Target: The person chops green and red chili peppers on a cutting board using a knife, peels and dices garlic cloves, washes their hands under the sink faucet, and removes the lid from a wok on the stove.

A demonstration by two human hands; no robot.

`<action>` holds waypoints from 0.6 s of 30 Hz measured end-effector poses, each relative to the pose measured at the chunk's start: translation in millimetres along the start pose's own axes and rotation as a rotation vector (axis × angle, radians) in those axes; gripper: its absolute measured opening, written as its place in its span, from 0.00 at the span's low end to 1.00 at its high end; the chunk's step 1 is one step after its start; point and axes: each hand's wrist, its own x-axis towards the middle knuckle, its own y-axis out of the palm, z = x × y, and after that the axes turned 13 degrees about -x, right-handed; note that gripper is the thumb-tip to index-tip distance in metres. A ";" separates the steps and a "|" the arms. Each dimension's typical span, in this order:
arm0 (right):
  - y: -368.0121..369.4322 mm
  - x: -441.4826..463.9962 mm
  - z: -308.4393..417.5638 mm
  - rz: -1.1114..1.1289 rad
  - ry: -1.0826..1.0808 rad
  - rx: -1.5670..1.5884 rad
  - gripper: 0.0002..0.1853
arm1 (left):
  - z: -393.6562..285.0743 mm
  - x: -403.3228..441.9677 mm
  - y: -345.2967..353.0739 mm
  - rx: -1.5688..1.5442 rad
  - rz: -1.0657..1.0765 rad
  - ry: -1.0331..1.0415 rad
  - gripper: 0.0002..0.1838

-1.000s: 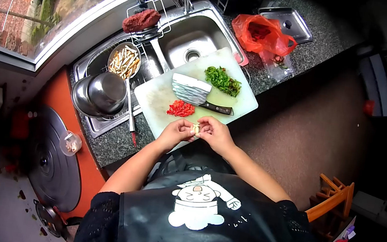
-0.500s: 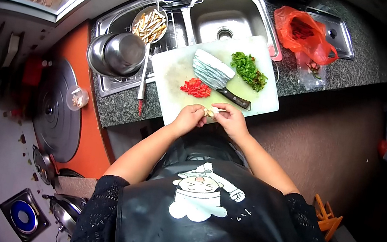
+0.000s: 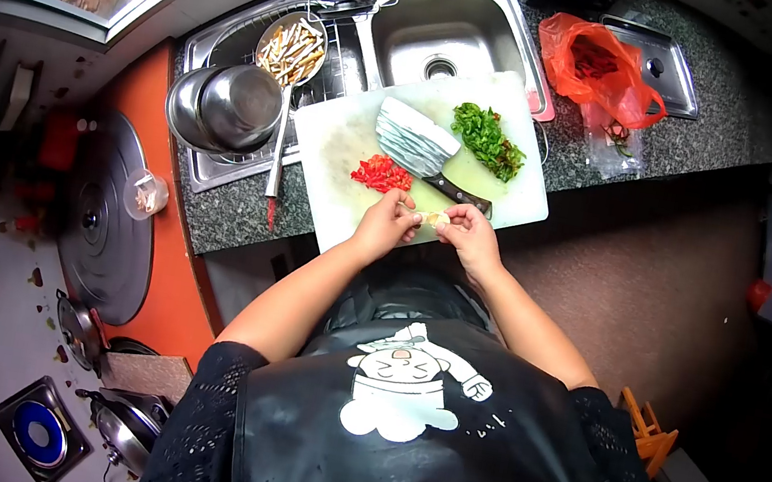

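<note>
Over the near edge of the white cutting board (image 3: pixel 330 146), a small pale piece (image 3: pixel 433 219), perhaps garlic, is pinched between both hands. My left hand (image 3: pixel 388 223) has its fingers closed at the piece's left side. On its right side the fingers of my right hand (image 3: pixel 470 240) are closed on it. A cleaver (image 3: pixel 417 141) lies flat on the board, its dark handle just beyond my right hand. Chopped red pepper (image 3: pixel 381 174) is heaped left of the handle, and chopped green pepper (image 3: pixel 489 141) lies at the board's right.
Behind the board is a steel sink (image 3: pixel 450 29). Left of it are a strainer of pale strips (image 3: pixel 292 50) and metal bowls (image 3: pixel 243 107). A red plastic bag (image 3: pixel 596 62) and metal tray (image 3: pixel 671 69) sit at right. A small cup (image 3: pixel 146 194) stands by the round grey turntable (image 3: pixel 112 218).
The view has turned and shifted, so the board and sink appear higher and further right than one second ago. Both hands stay together at the pale piece, with slightly changed finger positions.
</note>
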 end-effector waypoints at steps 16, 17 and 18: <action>-1.9 -25.9 -11.6 0.197 0.063 0.075 0.09 | -7.3 -38.1 11.8 0.403 0.298 -0.046 0.14; -3.3 -26.7 -8.9 0.204 0.072 0.073 0.09 | -8.4 -39.3 13.5 0.333 0.291 -0.094 0.15; -4.3 -26.8 -7.3 0.218 0.071 0.097 0.09 | -11.1 -39.9 15.9 0.262 0.282 -0.141 0.15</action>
